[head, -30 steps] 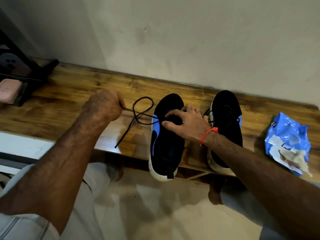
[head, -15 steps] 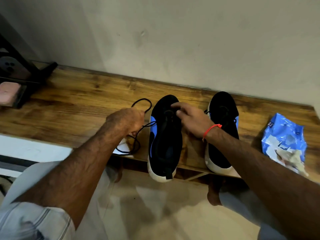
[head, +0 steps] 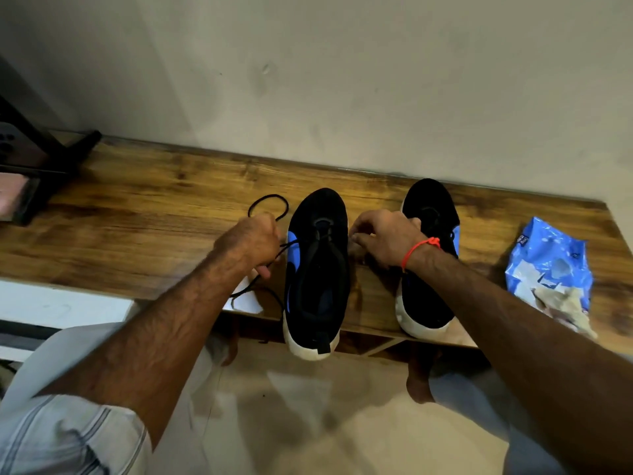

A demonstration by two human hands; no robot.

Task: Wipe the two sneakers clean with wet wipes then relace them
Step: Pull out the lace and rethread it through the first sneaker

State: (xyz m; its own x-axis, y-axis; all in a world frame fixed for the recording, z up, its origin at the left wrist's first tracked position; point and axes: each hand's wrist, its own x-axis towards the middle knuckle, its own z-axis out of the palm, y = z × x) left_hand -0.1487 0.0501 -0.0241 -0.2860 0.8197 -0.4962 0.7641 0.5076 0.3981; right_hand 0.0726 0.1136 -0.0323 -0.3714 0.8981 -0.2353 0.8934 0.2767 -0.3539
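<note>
Wooden bench (head: pixel 144 228), half-laced black-blue sneaker (head: pixel 317 269)

2 sneakers, 1 loose lace, 1 wipes pack, 2 hands.

On 1 wooden table (head: pixel 137 228): 2 black sneakers, 1 at centre (head: pixel 317 269) and 1 right of it (head: pixel 430 303); 1 black lace (head: pixel 267 204); 1 blue wipes pack (head: pixel 548 269) at right; 1 left hand (head: pixel 250 241), 1 right hand (head: pixel 383 238); 1 red wrist thread (head: pixel 419 248).

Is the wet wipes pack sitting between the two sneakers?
No, the blue wet wipes pack lies at the bench's right end, right of both sneakers.
</note>
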